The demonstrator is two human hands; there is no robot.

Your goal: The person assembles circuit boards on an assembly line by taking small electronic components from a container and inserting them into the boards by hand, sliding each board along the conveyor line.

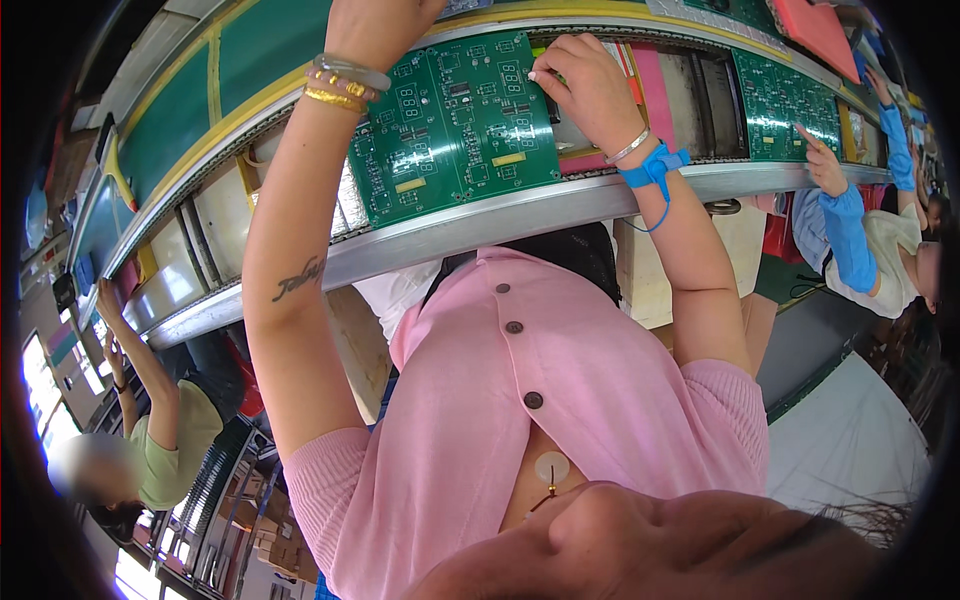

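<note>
A large green circuit board [455, 130] lies on the conveyor rails in front of me, with chips, digit displays and pale yellow parts on it. My right hand [590, 90] hovers at the board's right edge. Its thumb and forefinger pinch a small white component [533, 76], too small to name more closely. A blue wrist strap [655, 170] with a cord circles that wrist. My left hand [385, 20] reaches past the board's far left side; the top of the picture cuts off its fingers, so whatever they hold is hidden.
A metal rail [480, 215] runs along the near side of the line. Another green board [790, 105] sits to the right, where a co-worker's hand [825, 165] reaches in. A red bin [815, 35] stands far right. Another person [165, 430] works at left.
</note>
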